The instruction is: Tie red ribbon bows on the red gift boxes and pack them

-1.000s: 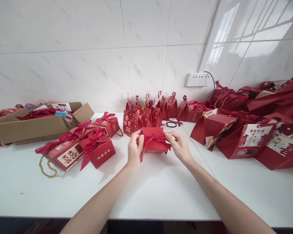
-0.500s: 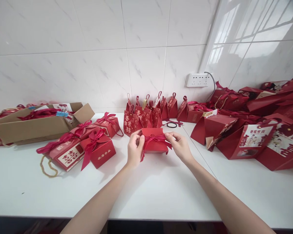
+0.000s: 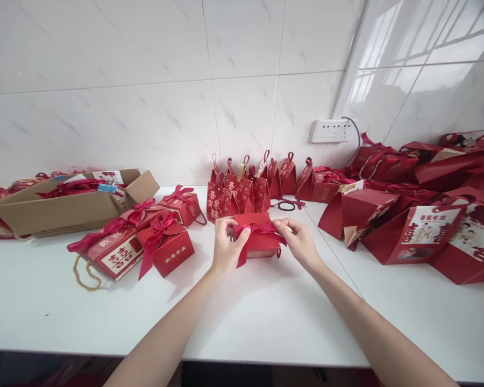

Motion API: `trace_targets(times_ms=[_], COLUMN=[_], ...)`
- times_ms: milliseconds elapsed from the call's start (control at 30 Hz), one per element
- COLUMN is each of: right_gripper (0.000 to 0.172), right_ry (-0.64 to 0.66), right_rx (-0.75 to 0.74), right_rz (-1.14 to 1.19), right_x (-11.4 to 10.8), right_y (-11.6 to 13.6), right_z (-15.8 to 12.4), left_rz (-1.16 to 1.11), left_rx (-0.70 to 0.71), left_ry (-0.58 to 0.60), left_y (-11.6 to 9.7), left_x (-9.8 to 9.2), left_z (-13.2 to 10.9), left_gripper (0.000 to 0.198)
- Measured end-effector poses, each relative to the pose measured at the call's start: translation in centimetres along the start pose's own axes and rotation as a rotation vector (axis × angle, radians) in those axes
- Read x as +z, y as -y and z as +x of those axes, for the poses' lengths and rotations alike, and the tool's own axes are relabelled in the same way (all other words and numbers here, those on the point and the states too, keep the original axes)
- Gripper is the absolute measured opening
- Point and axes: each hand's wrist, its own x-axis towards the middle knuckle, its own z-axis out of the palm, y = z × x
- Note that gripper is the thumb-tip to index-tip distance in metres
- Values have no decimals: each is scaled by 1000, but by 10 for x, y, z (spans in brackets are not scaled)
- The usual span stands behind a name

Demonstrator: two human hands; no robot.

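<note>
A small red gift box [image 3: 258,248] stands on the white table between my two hands. A dark red ribbon [image 3: 258,229] is tied in a bow across its top. My left hand [image 3: 229,244] pinches the ribbon at the box's left side, thumb toward the bow. On the right side, my right hand [image 3: 297,240] has its thumb and fingers closed on the other part of the ribbon. One ribbon tail hangs down the box's left front.
Tied red boxes [image 3: 171,251] and an open cardboard box [image 3: 60,209] stand to the left. Small triangular boxes [image 3: 239,193] line the back, near a black ring [image 3: 286,206]. Larger red boxes [image 3: 413,234] are piled at the right, below a wall socket [image 3: 329,130].
The view has shifted slightly. The box front now tilts more into sight, and my left thumb has moved in over the ribbon beside the bow.
</note>
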Motion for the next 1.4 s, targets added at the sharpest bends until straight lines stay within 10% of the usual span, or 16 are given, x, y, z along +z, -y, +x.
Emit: trace_targets(times_ms=[1400], right_gripper=[45], right_ry=[-8], right_rx=[41], right_rz=[-65], right_x=[-5], right_y=[0], right_z=[0], left_rz=[-22], left_rx=[7], left_ry=[33], left_y=[1], left_x=[4], left_z=[-4], left_gripper=[30])
